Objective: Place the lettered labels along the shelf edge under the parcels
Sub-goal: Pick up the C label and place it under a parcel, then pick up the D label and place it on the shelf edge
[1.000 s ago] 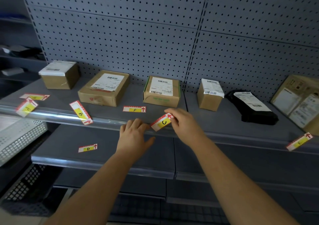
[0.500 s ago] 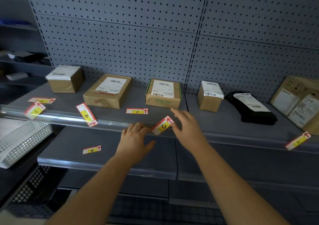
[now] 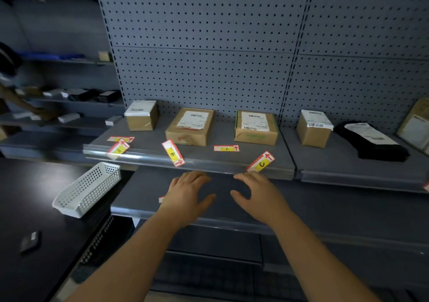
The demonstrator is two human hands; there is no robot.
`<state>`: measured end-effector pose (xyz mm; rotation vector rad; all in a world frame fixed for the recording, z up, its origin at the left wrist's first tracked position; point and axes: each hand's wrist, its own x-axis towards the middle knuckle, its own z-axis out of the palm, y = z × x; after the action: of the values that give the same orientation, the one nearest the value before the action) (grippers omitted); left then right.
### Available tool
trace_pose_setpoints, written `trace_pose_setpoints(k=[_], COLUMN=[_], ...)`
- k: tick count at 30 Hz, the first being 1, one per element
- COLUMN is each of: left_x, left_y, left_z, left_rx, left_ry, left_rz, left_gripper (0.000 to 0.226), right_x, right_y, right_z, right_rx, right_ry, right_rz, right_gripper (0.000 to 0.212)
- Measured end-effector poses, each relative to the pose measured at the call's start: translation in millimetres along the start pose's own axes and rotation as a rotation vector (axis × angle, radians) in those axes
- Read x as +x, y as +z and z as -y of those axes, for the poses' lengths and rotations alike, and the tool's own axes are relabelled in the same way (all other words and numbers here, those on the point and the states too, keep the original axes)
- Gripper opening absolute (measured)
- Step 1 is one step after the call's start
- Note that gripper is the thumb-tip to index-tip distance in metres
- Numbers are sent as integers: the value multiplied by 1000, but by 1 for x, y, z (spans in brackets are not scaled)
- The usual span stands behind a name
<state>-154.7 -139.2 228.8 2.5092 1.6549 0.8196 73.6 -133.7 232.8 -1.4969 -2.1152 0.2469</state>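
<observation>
Label C (image 3: 261, 162) leans tilted in the clear strip of the shelf edge (image 3: 209, 162), below the green-edged parcel (image 3: 255, 127). Label B (image 3: 173, 153) stands slanted in the strip under the wide brown parcel (image 3: 190, 126). Label A (image 3: 118, 149) sits tilted under the small left parcel (image 3: 141, 115). Label F (image 3: 226, 148) lies flat on the shelf, as does another label (image 3: 120, 139) behind A. My left hand (image 3: 188, 192) and right hand (image 3: 257, 192) hover empty, fingers spread, just below the edge. A label's corner (image 3: 160, 199) peeks out beside my left hand.
A small box (image 3: 313, 127), a black bag parcel (image 3: 371, 141) and a leaning carton (image 3: 415, 125) fill the shelf's right part. A white perforated basket (image 3: 88, 189) rests on the dark counter at left. Another person's arm (image 3: 23, 107) reaches over the far left shelves.
My right hand has let go of label C, which stays leaning in the shelf edge. Both hands dropped below the edge and opened. The view pulled back and turned left.
</observation>
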Motion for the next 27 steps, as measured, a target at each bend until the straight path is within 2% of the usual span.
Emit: trace_pose_setpoints(k=[5, 13, 21, 27], left_x=[-46, -122, -148, -135], left_y=[-30, -50, -42, -29], left_z=[55, 120, 158, 187], left_rx=[-28, -61, -100, -95], left_ry=[-28, -46, -99, -145], left_rz=[-2, 48, 125, 126], left_gripper=[57, 53, 50, 51], right_x=[-12, -46, -48, -20], right_y=[37, 95, 134, 167], right_z=[62, 135, 160, 154], right_rx=[22, 39, 34, 58], right_ry=[-1, 50, 110, 127], right_rz=[9, 87, 169, 221], right_gripper=[47, 49, 50, 49])
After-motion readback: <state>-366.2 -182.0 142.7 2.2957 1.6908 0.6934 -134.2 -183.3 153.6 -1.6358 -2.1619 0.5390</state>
